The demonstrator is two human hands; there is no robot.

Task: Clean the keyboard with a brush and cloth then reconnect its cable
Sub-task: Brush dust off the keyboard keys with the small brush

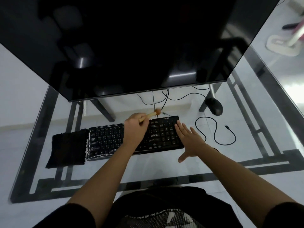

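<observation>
The keyboard [136, 137] lay on the glass tabletop [213, 163] below the monitor [131, 46]. The left hand [135, 129] was closed round a brush [148, 115], bristles over the far edge, probably sweeping dust away. The right hand [189, 139] lay flat and open on the keypad end, likely to steady it. The cloth [67, 148] waited at the left end; the unplugged cable [215, 134] lay to the right.

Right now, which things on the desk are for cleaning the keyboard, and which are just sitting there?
For the job:
keyboard
brush, held in the left hand
black cloth
loose cable
right hand, steadying the keyboard

Just sitting there:
monitor
mouse
</observation>
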